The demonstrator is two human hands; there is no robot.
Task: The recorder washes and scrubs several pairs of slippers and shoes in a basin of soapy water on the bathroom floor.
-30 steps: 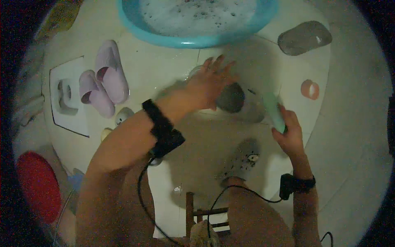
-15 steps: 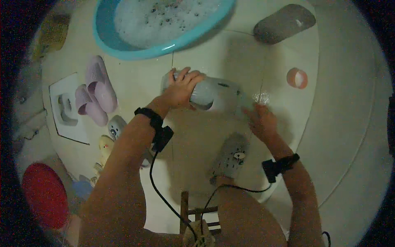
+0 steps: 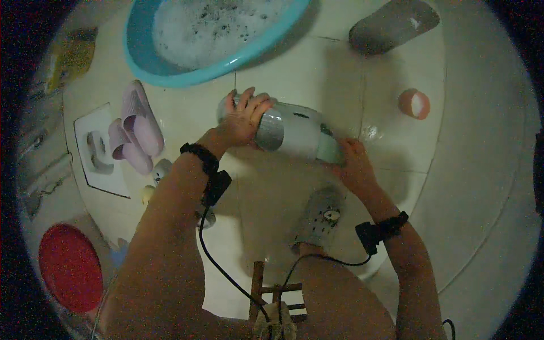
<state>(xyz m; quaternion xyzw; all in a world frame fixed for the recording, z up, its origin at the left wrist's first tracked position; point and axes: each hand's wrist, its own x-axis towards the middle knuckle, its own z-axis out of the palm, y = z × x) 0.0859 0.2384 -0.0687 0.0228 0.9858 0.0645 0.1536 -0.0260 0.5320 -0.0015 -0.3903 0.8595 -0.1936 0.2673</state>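
Observation:
A light grey-white slipper (image 3: 300, 130) with a silvery-grey strap lies across the space in front of me. My left hand (image 3: 243, 119) grips its left end, with the fingers over the top and the palm against the near side. At the right end, my right hand (image 3: 354, 164) has its fingers curled round a pale green block-like piece (image 3: 328, 148) that touches the slipper. Its exact kind is hard to tell in the dim, blurred picture. Black straps with small boxes and cables are on both wrists.
A turquoise basin (image 3: 215, 72) of foamy water stands ahead. A dark grey slipper (image 3: 394, 27) and a small pink round thing (image 3: 415, 103) lie at right. Lilac slippers (image 3: 136, 136), a squat toilet (image 3: 99, 150) and a red round object (image 3: 71, 267) are at left. My foot wears a grey slipper (image 3: 320, 218).
My right hand has shifted slightly left and now shows more sharply against the slipper's right end. The left hand keeps its grip, and the whole view has moved slightly.

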